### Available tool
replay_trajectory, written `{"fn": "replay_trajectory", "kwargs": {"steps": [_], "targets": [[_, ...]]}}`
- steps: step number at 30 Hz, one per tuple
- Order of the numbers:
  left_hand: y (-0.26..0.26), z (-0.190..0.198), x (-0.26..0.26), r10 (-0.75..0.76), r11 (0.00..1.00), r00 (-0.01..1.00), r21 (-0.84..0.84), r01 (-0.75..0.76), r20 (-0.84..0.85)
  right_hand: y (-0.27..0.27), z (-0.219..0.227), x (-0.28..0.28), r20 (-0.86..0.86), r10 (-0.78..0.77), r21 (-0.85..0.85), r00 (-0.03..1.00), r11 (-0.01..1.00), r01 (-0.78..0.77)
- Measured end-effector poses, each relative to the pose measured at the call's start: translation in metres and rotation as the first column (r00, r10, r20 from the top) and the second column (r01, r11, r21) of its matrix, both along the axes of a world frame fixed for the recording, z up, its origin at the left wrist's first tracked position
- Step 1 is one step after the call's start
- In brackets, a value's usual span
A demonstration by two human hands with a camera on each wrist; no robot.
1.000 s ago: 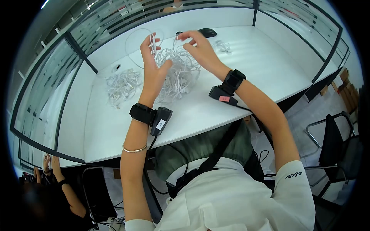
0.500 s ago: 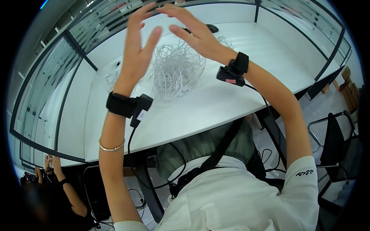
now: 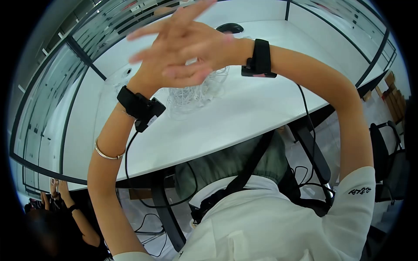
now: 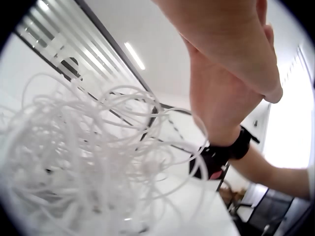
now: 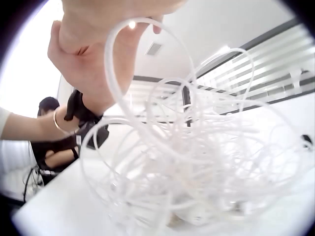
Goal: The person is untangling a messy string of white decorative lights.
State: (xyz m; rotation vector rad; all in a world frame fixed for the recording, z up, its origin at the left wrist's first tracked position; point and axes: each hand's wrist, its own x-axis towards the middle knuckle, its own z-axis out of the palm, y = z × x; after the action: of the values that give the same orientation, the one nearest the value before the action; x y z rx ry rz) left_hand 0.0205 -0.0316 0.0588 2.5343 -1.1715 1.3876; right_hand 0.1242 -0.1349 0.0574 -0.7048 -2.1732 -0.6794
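Over the back of the desk my left hand (image 3: 159,69) and right hand (image 3: 213,43) cross each other, blurred, with their fingers spread and straight. No cable shows in either one. Just below them lies a big tangled heap of thin white cables (image 3: 196,95), partly covered by the hands in the head view. In the left wrist view the heap (image 4: 83,157) fills the lower left, its loops rising beside the hands. From the right wrist a loose cable loop (image 5: 112,78) stands up in front of the overlapping hands.
A smaller bunch of white cables (image 3: 122,85) sits to the left, mostly behind my left forearm. The black mouse (image 3: 230,28) lies at the back. Glass-topped partitions (image 3: 80,54) enclose the white desk (image 3: 244,108). Another person's arm (image 3: 80,217) shows at lower left.
A second ago my left hand held a white cable above the heap, with the right hand beside it. Both hands then rose without the cable and moved together until they crossed.
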Motion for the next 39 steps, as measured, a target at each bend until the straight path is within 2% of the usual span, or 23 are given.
{"fn": "replay_trajectory", "kwargs": {"steps": [1,3,5,6,9,11,13,14,17,18,21,22,28,31,33,35,36,39], "targets": [[-0.002,0.002,-0.004,0.034,0.997,0.999,0.07,-0.033,-0.009,0.004,0.003,0.006,0.129,-0.098,0.071,0.987,0.993,0.09],[0.006,0.004,-0.006,0.129,0.935,0.984,0.316,-0.161,0.119,0.013,0.01,0.017,0.351,-0.281,0.26,0.893,0.946,0.195],[0.022,-0.009,0.008,0.234,0.902,0.961,0.336,-0.272,0.15,0.028,-0.006,0.027,0.343,-0.265,0.238,0.901,0.953,0.19],[0.032,-0.01,0.01,0.273,0.876,0.948,0.365,-0.315,0.162,0.033,-0.005,0.04,0.477,-0.356,0.19,0.803,0.934,0.301],[0.06,-0.008,0.022,0.368,0.81,0.909,0.411,-0.418,0.198,0.065,-0.013,0.063,0.426,-0.256,-0.014,0.868,0.957,0.289],[0.073,-0.009,0.03,0.41,0.78,0.886,0.42,-0.464,0.217,0.073,-0.012,0.07,0.448,-0.285,-0.021,0.848,0.944,0.328],[0.082,-0.009,0.035,0.436,0.771,0.874,0.413,-0.485,0.214,0.077,-0.009,0.072,0.466,-0.334,0.017,0.819,0.929,0.369],[0.085,-0.01,0.037,0.42,0.813,0.891,0.364,-0.454,0.173,0.08,-0.007,0.074,0.473,-0.356,0.042,0.806,0.923,0.383],[0.099,-0.011,0.043,0.411,0.804,0.884,0.367,-0.467,0.224,0.08,0.002,0.075,0.48,-0.429,0.127,0.765,0.897,0.424],[0.098,-0.009,0.042,0.467,0.771,0.856,0.373,-0.516,0.22,0.081,0.004,0.076,0.48,-0.459,0.16,0.748,0.884,0.44],[0.105,-0.006,0.046,0.466,0.76,0.851,0.384,-0.525,0.241,0.095,0.005,0.081,0.482,-0.519,0.236,0.705,0.852,0.466],[0.109,-0.007,0.047,0.462,0.75,0.85,0.4,-0.527,0.253,0.109,0.002,0.083,0.467,-0.513,0.286,0.72,0.858,0.426],[0.121,-0.022,0.047,0.523,0.674,0.805,0.442,-0.592,0.28,0.11,-0.004,0.083,0.503,-0.649,0.435,0.571,0.761,0.481],[0.122,-0.037,0.044,0.588,0.564,0.741,0.493,-0.663,0.324,0.119,-0.015,0.087,0.546,-0.569,0.352,0.615,0.822,0.448],[0.12,-0.048,0.042,0.621,0.449,0.685,0.543,-0.71,0.382,0.118,-0.03,0.091,0.525,-0.442,0.233,0.728,0.897,0.376],[0.117,-0.061,0.042,0.668,0.529,0.691,0.476,-0.703,0.277,0.122,-0.047,0.094,0.516,-0.45,0.223,0.729,0.892,0.392],[0.11,-0.07,0.049,0.634,0.762,0.773,0.185,-0.621,-0.02,0.105,-0.048,0.085,0.506,-0.474,0.15,0.721,0.871,0.467],[0.106,-0.071,0.043,0.565,0.825,0.81,0.123,-0.551,-0.157,0.102,-0.055,0.083,0.484,-0.549,0.228,0.681,0.831,0.507]]}}
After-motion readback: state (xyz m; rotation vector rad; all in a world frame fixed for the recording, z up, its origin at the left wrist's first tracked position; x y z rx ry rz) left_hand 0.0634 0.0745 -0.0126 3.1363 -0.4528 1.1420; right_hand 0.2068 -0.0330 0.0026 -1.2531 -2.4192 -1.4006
